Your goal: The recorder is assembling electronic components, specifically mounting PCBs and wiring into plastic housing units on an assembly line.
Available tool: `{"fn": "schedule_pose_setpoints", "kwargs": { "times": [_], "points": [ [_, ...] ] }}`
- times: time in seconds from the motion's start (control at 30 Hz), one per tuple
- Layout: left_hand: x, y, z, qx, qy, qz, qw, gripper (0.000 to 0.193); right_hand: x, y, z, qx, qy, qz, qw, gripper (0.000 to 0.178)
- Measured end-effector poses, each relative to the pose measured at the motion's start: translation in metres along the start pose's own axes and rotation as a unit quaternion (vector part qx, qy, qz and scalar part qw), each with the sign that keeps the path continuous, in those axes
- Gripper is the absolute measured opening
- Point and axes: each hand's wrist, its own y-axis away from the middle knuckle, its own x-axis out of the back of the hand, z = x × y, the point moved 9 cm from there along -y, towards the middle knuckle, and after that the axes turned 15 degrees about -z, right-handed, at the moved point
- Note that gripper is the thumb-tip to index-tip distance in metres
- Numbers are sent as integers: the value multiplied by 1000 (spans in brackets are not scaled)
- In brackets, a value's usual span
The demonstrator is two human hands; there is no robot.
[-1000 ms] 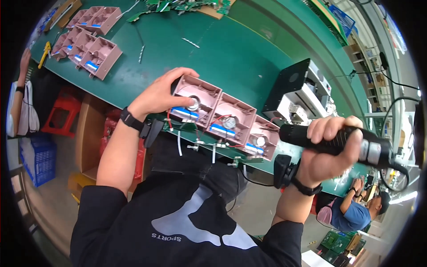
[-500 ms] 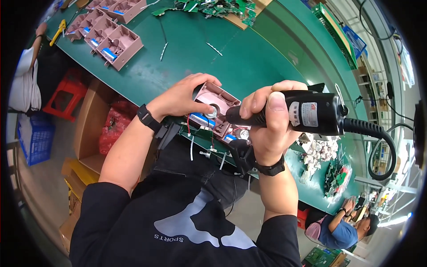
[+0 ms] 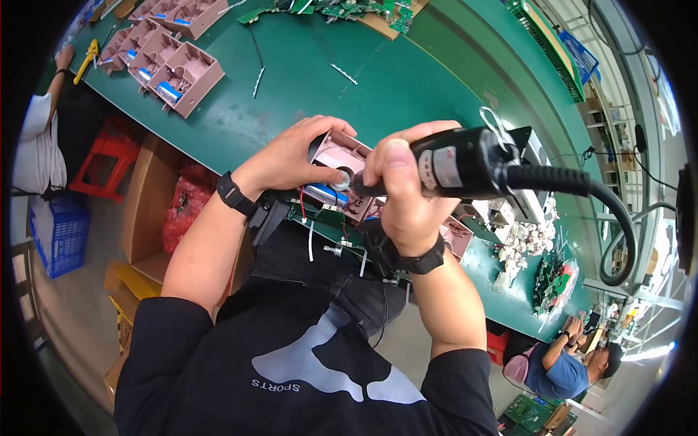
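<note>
My left hand (image 3: 294, 158) grips a pink plastic housing (image 3: 340, 151) at the table's near edge. Its thumb presses on a round silvery part (image 3: 340, 179) inside, and a blue cylindrical battery (image 3: 325, 194) lies just below that thumb. Wrapped round a black corded electric screwdriver (image 3: 454, 163), my right hand (image 3: 403, 171) keeps its front end over the housing, near the left thumb. The screwdriver's tip is not clearly visible. A thin red wire hangs from the housing's near side.
More pink housings with blue batteries (image 3: 169, 91) stand at the far left. Green circuit boards (image 3: 331, 9) are heaped at the back. White parts (image 3: 525, 243) lie to the right. A cardboard box (image 3: 149, 211) stands below the table, and co-workers sit on both sides.
My right hand has moved left with the screwdriver, whose rear end and cable have swung left and a little lower. My left hand still grips the housing, thumb on the round part.
</note>
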Motion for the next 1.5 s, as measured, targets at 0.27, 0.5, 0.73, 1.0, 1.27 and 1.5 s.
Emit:
{"fn": "schedule_pose_setpoints", "kwargs": {
  "times": [0.27,0.5,0.73,1.0,1.27,1.5],
  "points": [
    [-1,5,-1,25,48,-8,998,67,43,22,-72,45,-57,58,996,26],
    [3,6,2,30,3,-7,1000,70,169,76,-119,20,94,209,973,26],
    [2,4,-2,58,41,-24,997,73,235,86,-93,6,96,295,951,26],
    [-2,5,-15,52,109,13,993,48,155,68,-98,8,-52,170,984,30],
    [2,5,-11,3,-3,59,998,38,12,-10,-84,57,-190,2,980,39],
    [-3,4,-15,-12,0,70,997,33,-37,-28,-32,3,-104,-47,993,31]
  ]
}}
